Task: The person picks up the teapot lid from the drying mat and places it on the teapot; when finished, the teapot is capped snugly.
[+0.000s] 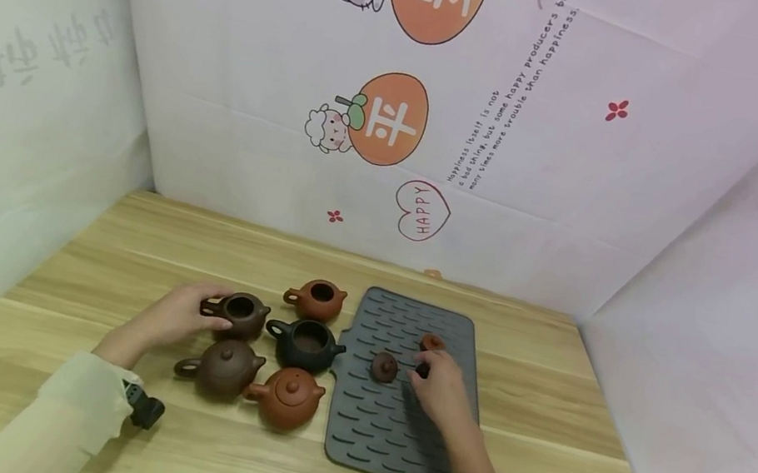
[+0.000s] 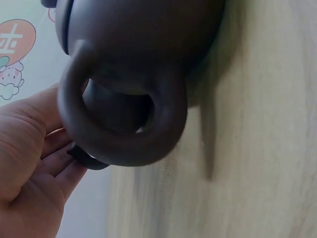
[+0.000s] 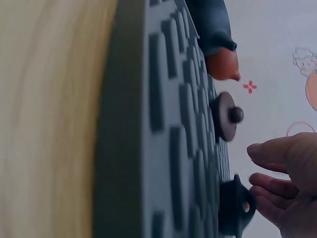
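Note:
My left hand (image 1: 183, 314) grips the handle side of a dark brown teapot (image 1: 244, 329) whose top is open. In the left wrist view, the handle of a lidded brown teapot (image 2: 124, 153) partly covers that grip. My right hand (image 1: 439, 387) is over the grey mat (image 1: 359, 436), its fingertips close beside a black lid (image 3: 237, 207). In the right wrist view the thumb stands apart from the other fingers; whether a fingertip touches the lid I cannot tell. A brown lid (image 1: 384, 368) and a reddish-brown lid (image 1: 432, 341) lie nearby on the mat.
Left of the mat stand a lidless black teapot (image 1: 305, 361), a small lidless reddish teapot (image 1: 320, 309) and a lidded reddish teapot (image 1: 284, 412). The wooden table (image 1: 217, 462) is bounded by printed white cloth (image 1: 516, 235) at the back and sides.

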The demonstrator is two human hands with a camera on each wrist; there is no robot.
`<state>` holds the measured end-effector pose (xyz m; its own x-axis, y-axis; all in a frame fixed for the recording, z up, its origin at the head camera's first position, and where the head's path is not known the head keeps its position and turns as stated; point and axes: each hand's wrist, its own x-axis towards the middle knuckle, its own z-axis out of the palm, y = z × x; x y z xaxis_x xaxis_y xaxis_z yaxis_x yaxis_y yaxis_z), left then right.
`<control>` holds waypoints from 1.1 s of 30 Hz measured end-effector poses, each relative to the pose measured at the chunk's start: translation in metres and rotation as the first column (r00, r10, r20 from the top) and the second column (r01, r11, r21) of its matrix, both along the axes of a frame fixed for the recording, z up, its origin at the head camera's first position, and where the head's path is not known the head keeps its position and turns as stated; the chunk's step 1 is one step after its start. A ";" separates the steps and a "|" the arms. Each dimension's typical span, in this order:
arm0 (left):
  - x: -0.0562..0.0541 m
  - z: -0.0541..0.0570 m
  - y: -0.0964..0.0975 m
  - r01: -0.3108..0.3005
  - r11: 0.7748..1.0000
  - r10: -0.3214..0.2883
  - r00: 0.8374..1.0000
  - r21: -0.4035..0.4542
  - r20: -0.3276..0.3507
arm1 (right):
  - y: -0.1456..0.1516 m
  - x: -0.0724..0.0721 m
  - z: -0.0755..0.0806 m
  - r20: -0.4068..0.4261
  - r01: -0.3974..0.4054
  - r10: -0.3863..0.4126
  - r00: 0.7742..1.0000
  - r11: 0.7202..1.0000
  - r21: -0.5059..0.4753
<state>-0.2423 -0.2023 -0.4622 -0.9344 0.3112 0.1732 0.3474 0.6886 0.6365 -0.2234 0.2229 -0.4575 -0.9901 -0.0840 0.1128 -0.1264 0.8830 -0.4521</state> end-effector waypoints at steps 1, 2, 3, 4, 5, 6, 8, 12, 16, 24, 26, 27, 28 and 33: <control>0.000 -0.001 0.000 0.002 1.000 -0.002 1.000 0.004 -0.001 | -0.003 0.000 0.000 0.002 -0.006 0.006 1.000 1.000 -0.001; -0.001 -0.002 0.000 0.005 1.000 -0.005 1.000 0.008 -0.002 | -0.006 -0.001 0.000 0.002 -0.015 0.015 1.000 1.000 -0.003; -0.001 -0.002 0.000 0.006 1.000 -0.006 1.000 0.013 -0.001 | -0.008 -0.001 0.000 0.008 -0.020 0.021 1.000 1.000 -0.008; -0.001 -0.003 0.000 0.006 1.000 -0.006 1.000 0.016 0.001 | -0.011 -0.001 0.000 0.014 -0.027 0.027 1.000 1.000 -0.008; -0.001 -0.003 0.000 0.002 1.000 -0.002 1.000 0.019 0.005 | -0.013 -0.002 0.000 0.022 -0.033 0.034 0.999 0.999 -0.014; 0.000 -0.003 0.000 -0.002 1.000 0.001 1.000 0.022 0.010 | -0.015 -0.002 0.000 0.030 -0.039 0.039 0.999 0.999 -0.017; 0.000 -0.002 0.001 -0.007 1.000 0.007 1.000 0.024 0.017 | -0.018 -0.003 -0.001 0.041 -0.044 0.045 0.998 0.999 -0.023; 0.000 -0.001 0.002 -0.017 0.999 0.016 1.000 0.028 0.021 | -0.021 -0.004 -0.002 0.059 -0.042 0.044 0.997 0.999 -0.021; 0.000 -0.001 0.003 -0.028 0.999 0.027 0.999 0.030 0.023 | -0.024 -0.005 -0.002 0.097 -0.041 0.046 0.994 0.997 -0.058; 0.001 -0.004 0.003 -0.044 0.998 0.043 0.999 0.034 0.016 | -0.030 -0.001 -0.003 0.122 -0.039 0.052 0.991 0.993 -0.107; 0.001 -0.006 0.002 -0.047 0.998 0.047 0.999 0.038 0.014 | -0.032 -0.001 -0.003 0.117 -0.042 0.053 0.992 0.994 -0.102; 0.000 -0.006 0.002 -0.049 0.998 0.049 0.999 0.039 0.012 | -0.033 -0.001 -0.003 0.116 -0.040 0.051 0.992 0.994 -0.098; 0.000 -0.007 0.002 -0.050 0.998 0.049 0.999 0.040 0.011 | -0.034 0.000 -0.003 0.114 -0.039 0.049 0.992 0.995 -0.094; 0.001 -0.009 0.001 -0.058 0.997 0.057 0.998 0.051 0.017 | -0.038 -0.003 -0.006 0.085 -0.041 0.047 0.995 0.997 -0.071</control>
<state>-0.2415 -0.2011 -0.4707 -0.9533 0.2478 0.1726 0.2976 0.6731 0.6770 -0.2261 0.1851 -0.4632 -0.9919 -0.1225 0.0336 -0.1219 0.8435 -0.5232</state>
